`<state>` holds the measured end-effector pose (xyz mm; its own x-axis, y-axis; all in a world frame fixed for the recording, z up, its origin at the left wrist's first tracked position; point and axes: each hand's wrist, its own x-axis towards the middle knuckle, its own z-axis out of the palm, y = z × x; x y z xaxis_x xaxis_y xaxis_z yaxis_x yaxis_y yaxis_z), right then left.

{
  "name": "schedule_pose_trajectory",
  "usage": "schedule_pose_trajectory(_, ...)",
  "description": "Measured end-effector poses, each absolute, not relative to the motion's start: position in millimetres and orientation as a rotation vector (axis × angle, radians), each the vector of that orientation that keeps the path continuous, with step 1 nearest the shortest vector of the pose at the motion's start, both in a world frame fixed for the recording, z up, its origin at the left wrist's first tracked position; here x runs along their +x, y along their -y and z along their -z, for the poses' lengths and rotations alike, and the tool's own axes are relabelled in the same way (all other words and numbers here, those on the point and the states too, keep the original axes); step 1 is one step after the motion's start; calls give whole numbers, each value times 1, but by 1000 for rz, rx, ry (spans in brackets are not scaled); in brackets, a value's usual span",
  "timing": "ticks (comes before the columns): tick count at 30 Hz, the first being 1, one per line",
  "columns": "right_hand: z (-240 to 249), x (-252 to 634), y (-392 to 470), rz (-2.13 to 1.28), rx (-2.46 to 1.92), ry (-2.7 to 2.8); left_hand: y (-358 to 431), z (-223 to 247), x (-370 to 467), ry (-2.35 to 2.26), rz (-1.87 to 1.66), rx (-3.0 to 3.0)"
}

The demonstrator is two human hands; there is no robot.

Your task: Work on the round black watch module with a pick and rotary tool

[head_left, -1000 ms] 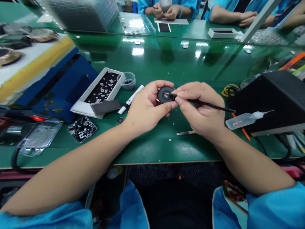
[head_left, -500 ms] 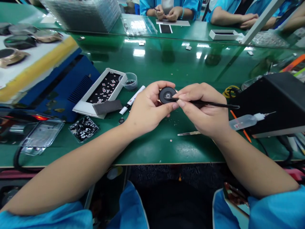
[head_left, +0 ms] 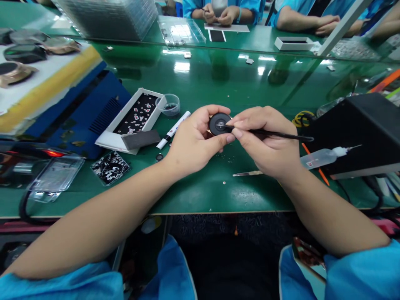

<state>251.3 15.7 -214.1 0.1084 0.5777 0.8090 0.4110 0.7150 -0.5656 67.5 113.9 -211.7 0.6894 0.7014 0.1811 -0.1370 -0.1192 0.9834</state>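
Note:
Over the green bench, my left hand (head_left: 195,141) grips a round black watch case (head_left: 215,128) with a gold-coloured rim, its flat face turned up. My right hand (head_left: 268,141) is closed around slim black tweezers (head_left: 281,134), held like a pen. Their tip rests at the shiny centre of the case, though what lies under it is too small to make out. Below my right hand lies a thin blade-like tool (head_left: 246,173), partly hidden by the hand. Left of my left hand are a white marker (head_left: 173,130) and a small round black part (head_left: 159,157).
At left stand a white box of small parts (head_left: 137,114), a clear cup (head_left: 171,105), a clear tray of black pieces (head_left: 110,168) and a blue machine (head_left: 103,108). At right, a dropper bottle (head_left: 325,157) lies by a black box (head_left: 365,129). Co-workers sit across the bench.
Almost nothing differs. Both hands keep their hold, with the tweezers' tip still at the centre of the watch case; the view has shifted very slightly.

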Motion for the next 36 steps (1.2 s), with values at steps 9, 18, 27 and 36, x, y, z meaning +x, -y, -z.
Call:
schedule_pose_trajectory(9,215,252,-16,-243,-864,1483,-115,214,67,-482,-770,1554)
schedule_pose_trajectory(18,212,254,-15,-292,-882,1476,-113,213,67,-500,-781,1578)
schedule_pose_trajectory(27,215,256,-17,-325,-877,1458,-114,210,65,-480,-776,1606)
schedule_pose_trajectory(36,213,255,-17,-351,-865,1424,-114,213,65,-469,-784,1626)
